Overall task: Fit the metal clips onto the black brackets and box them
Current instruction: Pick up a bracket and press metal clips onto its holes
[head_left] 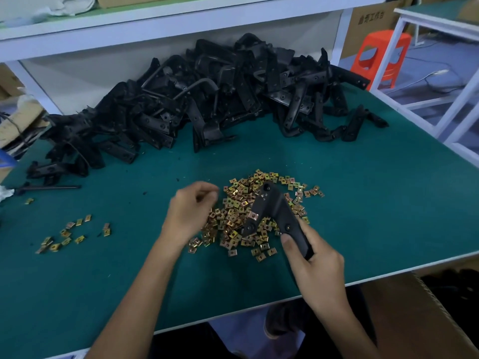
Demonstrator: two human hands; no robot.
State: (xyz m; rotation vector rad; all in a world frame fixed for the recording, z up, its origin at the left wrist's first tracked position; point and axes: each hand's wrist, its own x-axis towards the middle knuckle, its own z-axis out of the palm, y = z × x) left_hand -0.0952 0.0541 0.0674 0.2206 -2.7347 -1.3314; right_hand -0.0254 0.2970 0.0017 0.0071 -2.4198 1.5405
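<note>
My right hand grips the lower end of a black angled bracket held over the heap of brass-coloured metal clips. One clip sits on the bracket's short arm. My left hand hovers over the heap's left edge with its fingers curled together; it is blurred, and whether it pinches a clip is hidden. A large pile of black brackets lies along the back of the green table.
A small scatter of clips lies at the left. A cardboard box stands below the table's front right edge. A white shelf runs overhead at the back; an orange stool stands beyond the right edge.
</note>
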